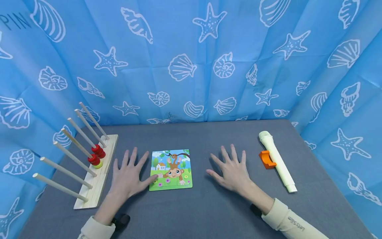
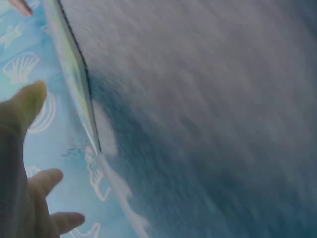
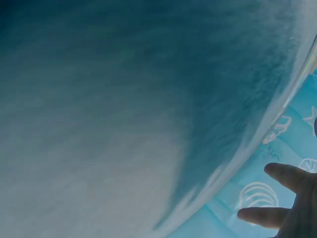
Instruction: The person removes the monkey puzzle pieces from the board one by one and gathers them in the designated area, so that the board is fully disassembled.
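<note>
A square picture puzzle (image 1: 174,159) with a cartoon monkey on it lies between the two hands. My left hand (image 1: 126,174) is spread just left of it, and the thumb tip overlaps the puzzle's left edge in the head view. Fingers of the left hand (image 2: 29,208) stretch out straight in the left wrist view, holding nothing. To the right of the puzzle, my right hand (image 1: 234,171) has its fingers fanned out and is empty. Two extended fingers (image 3: 285,176) show in the right wrist view.
A wooden peg rack (image 1: 98,186) stands on the left with red beads (image 1: 96,156) and a yellow-green bead (image 1: 97,168). On the right lie a white toy microphone (image 1: 279,161) and an orange clip-like piece (image 1: 266,159). Behind the grey table (image 1: 203,212) hangs a blue shell-print curtain (image 1: 191,89).
</note>
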A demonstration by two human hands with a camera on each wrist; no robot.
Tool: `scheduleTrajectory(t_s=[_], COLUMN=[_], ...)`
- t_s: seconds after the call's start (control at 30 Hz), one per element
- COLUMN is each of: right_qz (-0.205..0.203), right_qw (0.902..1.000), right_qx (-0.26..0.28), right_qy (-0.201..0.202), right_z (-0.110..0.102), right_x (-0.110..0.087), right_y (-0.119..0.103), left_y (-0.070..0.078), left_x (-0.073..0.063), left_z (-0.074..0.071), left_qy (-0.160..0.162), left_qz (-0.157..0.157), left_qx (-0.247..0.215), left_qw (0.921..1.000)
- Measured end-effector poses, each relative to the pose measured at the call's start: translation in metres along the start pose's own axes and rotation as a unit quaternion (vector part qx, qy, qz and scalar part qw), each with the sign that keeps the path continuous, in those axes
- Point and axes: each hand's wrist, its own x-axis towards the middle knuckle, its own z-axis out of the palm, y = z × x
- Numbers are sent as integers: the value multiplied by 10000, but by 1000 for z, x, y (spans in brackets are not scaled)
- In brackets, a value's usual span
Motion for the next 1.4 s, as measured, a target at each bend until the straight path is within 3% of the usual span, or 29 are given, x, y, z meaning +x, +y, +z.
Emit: scheduleTrajectory(t_s=[0.2, 0.4, 0.63, 1.03, 1.4], right_qz=[-70, -292, -666, -841, -801], right_qw=[9967, 9842, 9775, 9569, 9581], right_qx=[704, 1538, 1859, 2557, 2305], right_qy=[-387, -823, -739, -1087, -1500], right_z=[-3, -6, -5, -7, 2], right_x=[8, 21, 44, 80, 105], right_y=[-21, -44, -66, -108, -135], left_y=[8, 12, 9, 7, 5], left_x=[2, 4, 6, 9, 11], left_z=[2, 4, 7, 21, 26], left_qy=[-388, -704, -890, -938, -1011], left_qz=[-76, -202, -183, 188, 320], left_qx=[-950, -1543, -1680, -1685, -1893], left_qw=[9947, 9853, 9816, 9810, 9762])
